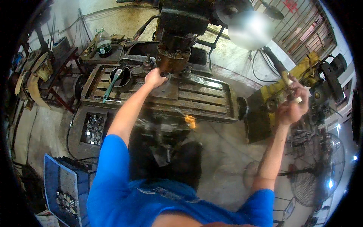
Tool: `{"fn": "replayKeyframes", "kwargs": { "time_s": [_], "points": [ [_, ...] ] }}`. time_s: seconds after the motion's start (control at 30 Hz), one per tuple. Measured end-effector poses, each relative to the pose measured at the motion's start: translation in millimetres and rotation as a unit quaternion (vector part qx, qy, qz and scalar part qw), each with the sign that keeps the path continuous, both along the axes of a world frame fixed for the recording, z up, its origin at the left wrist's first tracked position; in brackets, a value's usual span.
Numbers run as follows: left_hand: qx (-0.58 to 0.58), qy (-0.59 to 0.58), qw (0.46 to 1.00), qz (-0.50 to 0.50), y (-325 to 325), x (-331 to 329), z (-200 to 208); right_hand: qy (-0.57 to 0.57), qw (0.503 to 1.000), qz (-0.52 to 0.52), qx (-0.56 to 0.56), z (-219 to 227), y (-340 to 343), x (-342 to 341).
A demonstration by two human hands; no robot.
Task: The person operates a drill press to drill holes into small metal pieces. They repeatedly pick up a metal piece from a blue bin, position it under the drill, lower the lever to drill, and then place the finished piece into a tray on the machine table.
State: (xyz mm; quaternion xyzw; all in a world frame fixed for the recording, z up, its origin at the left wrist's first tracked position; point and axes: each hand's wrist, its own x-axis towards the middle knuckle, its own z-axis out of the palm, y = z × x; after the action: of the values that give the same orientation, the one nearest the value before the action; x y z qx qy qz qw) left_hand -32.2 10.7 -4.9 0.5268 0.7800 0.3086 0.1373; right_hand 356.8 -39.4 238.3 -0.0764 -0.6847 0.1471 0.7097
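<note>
The left hand [154, 78] works in a narrow space just below the spindle head [172, 58], over the slotted machine table [211, 92], whose raised rim runs along the far side of the grip and whose front edge lies nearer the body. To the right of this hand the table stretches on to its end; between there and the raised right hand [293, 106], well apart, is a broad gap with floor [227, 151] below. Counted around the left grip: one black bowl [125, 78] and one green-handled brush [109, 89] just to its left, two dark round wheels, one at each table end, one orange item [190, 122] in front, and two containers of small metal pieces, a dark tray [93, 142] to the lower left and a blue crate [77, 189] lower still. The left thumb and fingers are bent in close together at the foot of the spindle head; what lies between them is hidden, so I cannot tell whether they pinch anything. The right fingers are half curled, two with pale bands, at the lower end of a dark lever [275, 61]; whether they close around it I cannot tell.
</note>
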Motion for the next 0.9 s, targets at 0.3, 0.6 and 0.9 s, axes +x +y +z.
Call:
{"fn": "replayKeyframes", "kwargs": {
  "time_s": [0.3, 0.6, 0.9],
  "points": [
    [0.038, 0.047, 0.998, 0.005, -0.4, 0.7, -2.5, -0.009, 1.0, -0.024, 0.002, -32.2, -5.4, -3.8],
    [0.001, 0.009, 1.0, 0.003, -3.1, 1.2, 5.2, 0.022, 1.0, -0.002, -0.003, -37.2, 1.8, -2.6],
    [0.082, -0.11, 0.983, -0.123, -34.7, -16.2, 7.7, 0.039, 0.998, 0.025, -0.03, -38.0, -6.6, -8.0]
  ]
}}
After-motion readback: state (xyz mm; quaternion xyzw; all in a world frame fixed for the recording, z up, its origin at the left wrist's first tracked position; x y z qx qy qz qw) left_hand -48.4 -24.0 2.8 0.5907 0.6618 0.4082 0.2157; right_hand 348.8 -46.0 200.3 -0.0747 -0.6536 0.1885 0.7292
